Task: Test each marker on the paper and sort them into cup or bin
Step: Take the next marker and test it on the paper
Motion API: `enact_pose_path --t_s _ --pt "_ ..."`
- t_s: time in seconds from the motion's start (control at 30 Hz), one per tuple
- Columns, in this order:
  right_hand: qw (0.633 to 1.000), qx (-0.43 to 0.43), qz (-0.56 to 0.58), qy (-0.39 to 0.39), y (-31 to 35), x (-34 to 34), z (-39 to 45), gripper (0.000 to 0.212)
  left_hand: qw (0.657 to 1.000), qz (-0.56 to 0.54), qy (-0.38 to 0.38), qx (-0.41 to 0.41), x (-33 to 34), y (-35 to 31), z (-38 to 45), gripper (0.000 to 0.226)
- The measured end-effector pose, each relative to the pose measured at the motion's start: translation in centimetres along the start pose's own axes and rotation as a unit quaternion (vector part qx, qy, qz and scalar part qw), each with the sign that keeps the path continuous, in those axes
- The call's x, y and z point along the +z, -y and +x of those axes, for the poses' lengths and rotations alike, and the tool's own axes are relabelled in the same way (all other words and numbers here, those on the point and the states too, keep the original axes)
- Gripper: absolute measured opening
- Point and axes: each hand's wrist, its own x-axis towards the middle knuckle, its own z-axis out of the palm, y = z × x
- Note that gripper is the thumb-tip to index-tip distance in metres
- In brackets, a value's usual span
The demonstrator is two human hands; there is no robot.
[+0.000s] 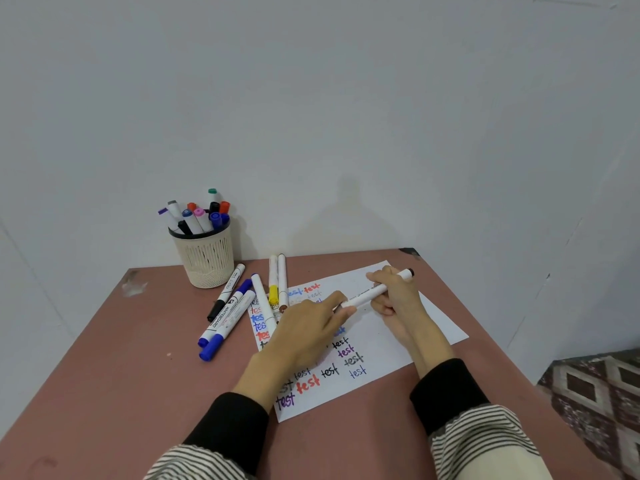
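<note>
Here, both hands on slim white marker (370,293), mesh cup (205,258)

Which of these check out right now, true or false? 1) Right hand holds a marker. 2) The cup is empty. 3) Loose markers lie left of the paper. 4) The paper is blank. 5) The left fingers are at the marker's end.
1) True: the right hand grips a white marker.
2) False: the cup holds many markers.
3) True: loose markers lie beside the paper.
4) False: "test" is written on it many times.
5) True: the left hand fingers pinch the marker's near end.
</note>
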Motion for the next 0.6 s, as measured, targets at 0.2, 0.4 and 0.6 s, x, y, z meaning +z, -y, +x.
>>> enact_pose_path --t_s 0.2,0.4,0.6 --pt "0.994 0.044 -0.067 0.069 0.0 0.5 -0.5 0.035 0.998 -0.022 -0.054 -0.010 -0.6 0.0 0.0 0.042" --pt "0.998 -0.022 0.051 -0.028 0.4 -0.4 0.0 0.042 0.976 0.144 -0.086 -0.142 -0.9 2.6 0.2 0.041" --pt "0.988 -0.107 -0.101 -0.046 -0.6 0.7 0.4 0.021 0.986 0.096 -0.055 -0.121 -0.4 2.8 0.2 0.043"
